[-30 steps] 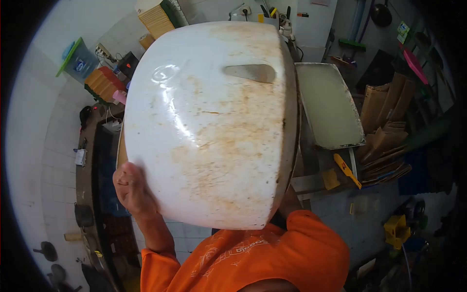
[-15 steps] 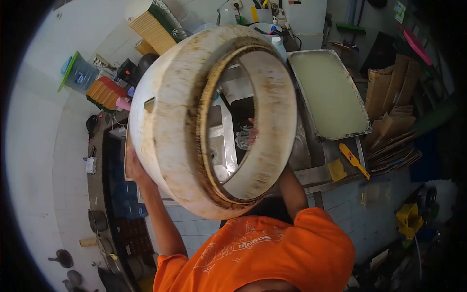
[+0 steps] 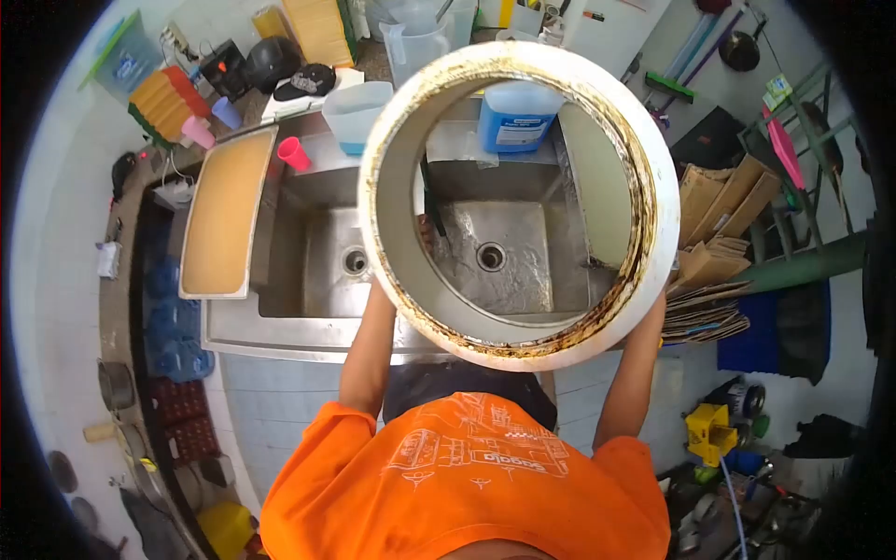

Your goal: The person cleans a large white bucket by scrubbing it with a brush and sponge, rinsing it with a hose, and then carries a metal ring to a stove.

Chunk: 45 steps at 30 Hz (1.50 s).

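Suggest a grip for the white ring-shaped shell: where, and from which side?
I'd take the white ring-shaped shell by its outer wall at two opposite points, coming in from left and right. It's a wide hoop, open through the middle, with one opening facing the camera, so opposed holds should balance it. The brown-stained inner lip looks rough, so I'd avoid it.

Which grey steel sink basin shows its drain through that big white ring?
The right-hand grey steel basin: its round drain shows through the brown-stained white ring; the left-hand basin has its own drain left of the ring.
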Tool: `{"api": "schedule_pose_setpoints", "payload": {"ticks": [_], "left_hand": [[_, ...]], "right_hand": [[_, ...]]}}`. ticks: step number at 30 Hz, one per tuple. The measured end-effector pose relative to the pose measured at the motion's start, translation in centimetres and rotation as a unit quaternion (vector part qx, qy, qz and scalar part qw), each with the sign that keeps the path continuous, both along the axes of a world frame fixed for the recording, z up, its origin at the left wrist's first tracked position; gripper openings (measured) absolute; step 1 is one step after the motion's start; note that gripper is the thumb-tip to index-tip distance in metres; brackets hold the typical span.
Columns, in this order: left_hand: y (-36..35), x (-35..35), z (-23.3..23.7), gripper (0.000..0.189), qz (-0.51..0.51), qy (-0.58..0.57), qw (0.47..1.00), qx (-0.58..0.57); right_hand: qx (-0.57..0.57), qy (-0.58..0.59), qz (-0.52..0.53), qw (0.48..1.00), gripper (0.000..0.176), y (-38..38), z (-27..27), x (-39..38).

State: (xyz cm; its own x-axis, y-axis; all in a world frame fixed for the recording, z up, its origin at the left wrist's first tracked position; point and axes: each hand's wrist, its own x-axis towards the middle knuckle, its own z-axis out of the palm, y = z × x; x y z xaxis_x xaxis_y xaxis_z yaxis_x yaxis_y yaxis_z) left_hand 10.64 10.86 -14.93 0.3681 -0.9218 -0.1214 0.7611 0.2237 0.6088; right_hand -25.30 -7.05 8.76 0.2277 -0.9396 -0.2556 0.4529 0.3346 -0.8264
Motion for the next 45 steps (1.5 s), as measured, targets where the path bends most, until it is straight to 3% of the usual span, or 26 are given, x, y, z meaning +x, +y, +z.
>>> {"api": "schedule_pose_setpoints", "payload": {"ticks": [1,4,12,19,22,28,30,35,37,38,40,45], "left_hand": [[-0.8,-0.7,-2.1,0.04,-0.058,0.049,0.996,-0.042],[-2.4,-5.1,-1.7,0.059,-0.042,0.09,0.995,0.028],[-5.9,-9.6,-8.6,0.061,-0.042,0.187,0.981,0.032],[-4.9,-12.0,-15.0,0.063,0.029,0.276,0.959,0.053],[-5.2,-11.7,-16.9,0.064,0.065,0.302,0.949,0.064],[-8.9,-8.1,-19.1,0.066,0.088,0.308,0.945,0.071],[-10.3,-6.5,-19.9,0.065,0.053,0.212,0.952,0.215],[-11.1,-3.9,-22.0,0.069,0.051,0.161,0.944,0.284],[-12.6,-4.3,-23.5,0.071,0.175,-0.011,0.866,0.468],[-12.5,-4.0,-22.3,0.071,0.176,-0.008,0.865,0.47],[-12.4,-3.8,-20.0,0.067,0.134,-0.126,0.853,0.489],[-16.5,-3.6,-25.4,0.058,0.102,-0.113,0.907,0.393]], "right_hand": [[-0.005,0.027,-0.013,1.0,0.061,0.0,0.4,-0.4],[-0.039,0.047,-0.001,0.998,0.062,-0.4,-0.1,-2.6],[-0.106,0.19,-0.039,0.975,0.069,0.3,-1.8,-4.7],[-0.183,0.306,-0.039,0.934,0.076,-0.6,-5.6,-4.2],[-0.236,0.347,-0.014,0.907,0.075,-1.1,-6.3,-3.3],[-0.25,0.346,0.003,0.904,0.074,-2.8,-5.9,-1.9],[-0.278,0.347,0.025,0.895,0.071,-3.3,-6.9,-1.8],[-0.309,0.373,0.026,0.875,0.064,-3.0,-8.5,0.5],[-0.324,0.399,0.02,0.857,0.064,-3.1,-9.1,1.1],[-0.323,0.4,0.024,0.857,0.064,-3.0,-9.4,1.6],[-0.303,0.385,0.003,0.872,0.064,-2.8,-9.5,2.5],[-0.292,0.367,0.043,0.882,0.062,-3.3,-9.5,2.4]]}}
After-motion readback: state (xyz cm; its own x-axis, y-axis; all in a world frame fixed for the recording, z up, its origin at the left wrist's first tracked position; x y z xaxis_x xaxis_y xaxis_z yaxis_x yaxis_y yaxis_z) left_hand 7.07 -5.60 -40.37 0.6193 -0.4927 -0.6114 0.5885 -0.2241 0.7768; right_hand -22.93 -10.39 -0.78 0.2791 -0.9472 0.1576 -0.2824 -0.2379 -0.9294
